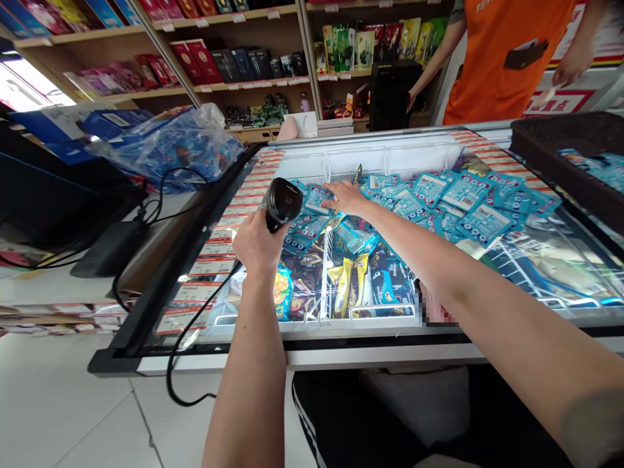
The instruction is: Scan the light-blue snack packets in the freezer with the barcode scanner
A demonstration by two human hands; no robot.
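Observation:
My left hand (254, 244) is wrapped round the handle of a black corded barcode scanner (281, 203), held over the left part of an open chest freezer (312, 341). My right hand (345, 196) reaches into the freezer with fingers stretched flat on a light blue ice cream packet (316, 198). Many more light blue packets (468, 205) lie piled to the right. Darker and yellow wrapped ice creams (348, 283) fill the wire compartments nearer me.
The scanner's black cable (181, 354) hangs down the freezer's front. A counter on the left carries a clear bag of blue packs (170, 146) and black devices. A black basket (575, 153) rests on the freezer's right. A person in an orange apron (502, 58) stands behind. Shelves line the back.

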